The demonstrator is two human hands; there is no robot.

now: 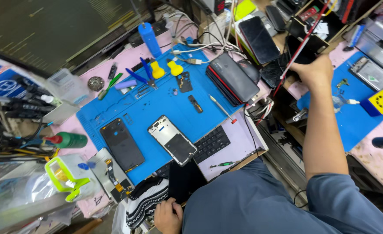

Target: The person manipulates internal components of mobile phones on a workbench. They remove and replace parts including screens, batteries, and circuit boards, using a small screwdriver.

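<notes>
My right hand [315, 71] is stretched out to the upper right, over a dark cluttered gap between two benches. Its fingers are closed around a thin red-and-white cable [306, 37] that runs diagonally up to the shelf. My left hand [167, 215] rests low by my lap as a loose fist on a black-and-white striped cloth [143, 201], beside the lower corner of a flat black panel [185, 180]. On the blue work mat [156, 102] lie an opened phone frame [172, 139] and a dark phone back [122, 144].
A stack of phones [232, 80] sits at the mat's right edge, with a keyboard [211, 143] below it. On the mat are a screwdriver [221, 108], yellow pry tools [165, 68] and a blue bottle [150, 39]. A green bottle [68, 140] lies at the left. A second blue mat [356, 117] lies at the right.
</notes>
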